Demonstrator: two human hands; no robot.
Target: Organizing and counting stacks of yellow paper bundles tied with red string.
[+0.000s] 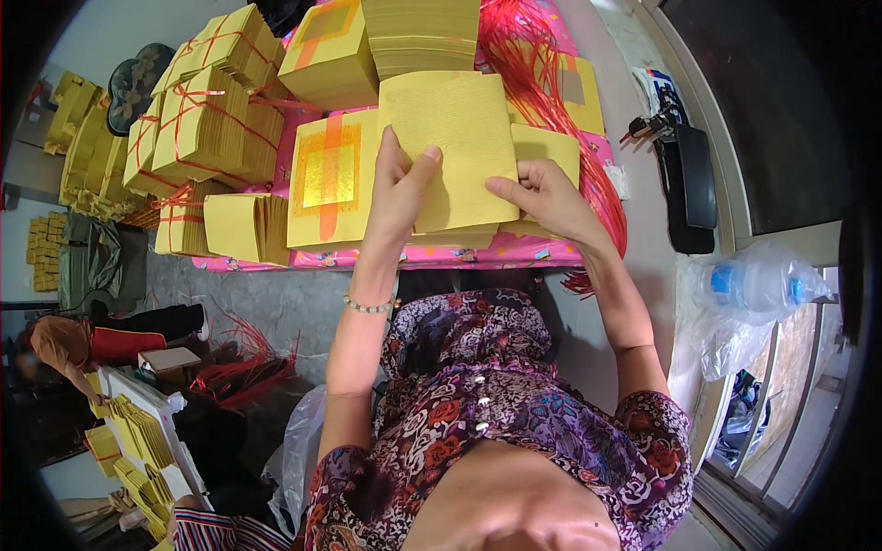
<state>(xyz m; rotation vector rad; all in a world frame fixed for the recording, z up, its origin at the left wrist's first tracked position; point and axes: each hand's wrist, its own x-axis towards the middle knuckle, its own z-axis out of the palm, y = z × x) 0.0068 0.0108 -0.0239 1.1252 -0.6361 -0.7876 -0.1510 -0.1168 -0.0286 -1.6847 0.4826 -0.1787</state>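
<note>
Both my hands grip a stack of yellow paper point(464, 129) upright over the table. My left hand point(402, 188) clasps its left edge, thumb across the front. My right hand point(548, 197) pinches its lower right edge, thumb in front, the other fingers mostly hidden behind. Just left stands a yellow paper stack with a gold foil square point(329, 174) and an orange-red stripe on top. Behind are another such stack point(322, 41) and a tall yellow stack point(423, 41). More yellow paper point(551, 151) lies beside my right hand.
Bundles tied with red strips point(207, 129) crowd the table's left on a pink patterned cloth point(459, 257). Loose red strips point(551, 92) hang over its right side. A plastic-wrapped water bottle point(758, 285) is at right. A person point(69, 349) works at another table, lower left.
</note>
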